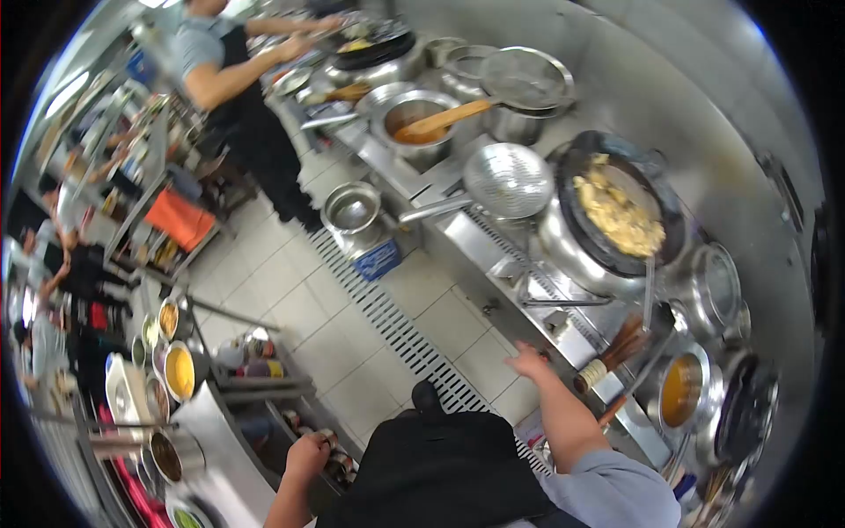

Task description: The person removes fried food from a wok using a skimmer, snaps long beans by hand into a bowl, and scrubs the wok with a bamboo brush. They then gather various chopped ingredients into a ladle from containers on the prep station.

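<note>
My right hand point(530, 363) reaches toward the front edge of the stove counter, below a wok point(607, 211) that holds yellow pieces of food. Its fingers look spread, with nothing visible in them. A bamboo brush point(609, 356) lies on the counter to the right of that hand. My left hand point(310, 455) hangs low beside the black apron, its fingers curled, near the shelves of the left work table; what it holds, if anything, is hidden. A perforated ladle point(509, 181) rests on the counter left of the wok.
A pot point(414, 130) with a wooden paddle stands further along the counter. Another person point(251, 97) works at a far wok. A metal pot point(352, 209) stands above a blue box near the floor grate point(378, 317). Food containers point(180, 371) line the left table.
</note>
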### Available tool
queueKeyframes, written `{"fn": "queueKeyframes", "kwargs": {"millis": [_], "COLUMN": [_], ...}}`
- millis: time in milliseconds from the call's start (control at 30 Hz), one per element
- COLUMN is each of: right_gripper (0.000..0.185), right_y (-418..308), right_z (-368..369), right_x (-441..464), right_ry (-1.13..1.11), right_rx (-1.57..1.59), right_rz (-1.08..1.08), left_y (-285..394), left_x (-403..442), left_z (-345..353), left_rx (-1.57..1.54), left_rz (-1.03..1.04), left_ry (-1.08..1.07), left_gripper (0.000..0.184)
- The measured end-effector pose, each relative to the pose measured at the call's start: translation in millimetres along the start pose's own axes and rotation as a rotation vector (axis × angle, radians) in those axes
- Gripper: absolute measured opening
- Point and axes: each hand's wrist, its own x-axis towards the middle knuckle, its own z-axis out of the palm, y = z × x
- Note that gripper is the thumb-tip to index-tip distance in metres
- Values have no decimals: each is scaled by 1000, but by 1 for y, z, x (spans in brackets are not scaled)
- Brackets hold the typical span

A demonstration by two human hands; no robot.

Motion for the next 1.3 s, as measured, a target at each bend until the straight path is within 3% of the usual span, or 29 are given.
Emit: {"fn": "queueKeyframes", "kwargs": {"millis": [100, 167, 200, 233, 333, 400, 567, 667, 700, 733, 867, 967, 1033, 1167, 1233, 1267, 1300], "right_gripper": [44, 34, 40, 54, 57, 36, 21, 24, 26, 29, 30, 28, 25, 25, 16, 16, 17], "right_y": [-101, -122, -88, -84, -43, 5, 43, 69, 67, 66, 74, 76, 57, 115, 138, 124, 94], "right_z": [-139, -236, -248, -278, -314, -309, -373, -415, -427, -436, -466, -484, -501, -495, -490, -490, -488], "right_x": [-68, -84, -79, -80, -76, -57, -79, -85, -82, -79, -50, -57, -90, -87, -75, -83, -103], "right_ry": [71, 317, 776, 1039, 1010, 469, 714, 678, 571, 460, 402, 394, 514, 702, 342, 340, 290], "right_rx": [-4, -62, -112, -346, -549, -323, -345, -308, -134, 37, 204, -37, -182, -435, -280, -281, -5], "right_rz": [-187, 38, -67, 13, 238, 404, 359, 339, 378, 411, 394, 390, 415, 280, 500, 509, 559], "left_y": [30, 60, 66, 76, 115, 143, 195, 212, 219, 226, 256, 276, 288, 319, 337, 344, 349], "left_x": [55, 77, 96, 110, 143, 159, 163, 160, 159, 160, 172, 186, 197, 250, 279, 294, 309], "left_z": [-29, -48, -45, -45, -48, -46, -40, -28, -24, -20, -19, -41, -66, -126, -149, -154, -156], "left_rx": [-15, -28, -18, -10, 87, 16, -69, -49, -52, -40, -138, -344, -326, -170, 92, 92, 190], "left_rz": [131, 244, 271, 289, 419, 530, 558, 608, 611, 592, 610, 567, 623, 665, 613, 619, 582], "left_ry": [41, 4, -48, -45, -44, -19, -32, -99, -146, -142, -38, 102, 272, 446, 550, 543, 560], "left_gripper": [30, 32, 32, 32, 32, 31, 31, 31, 31, 30, 29, 27, 26, 32, 41, 41, 43]}}
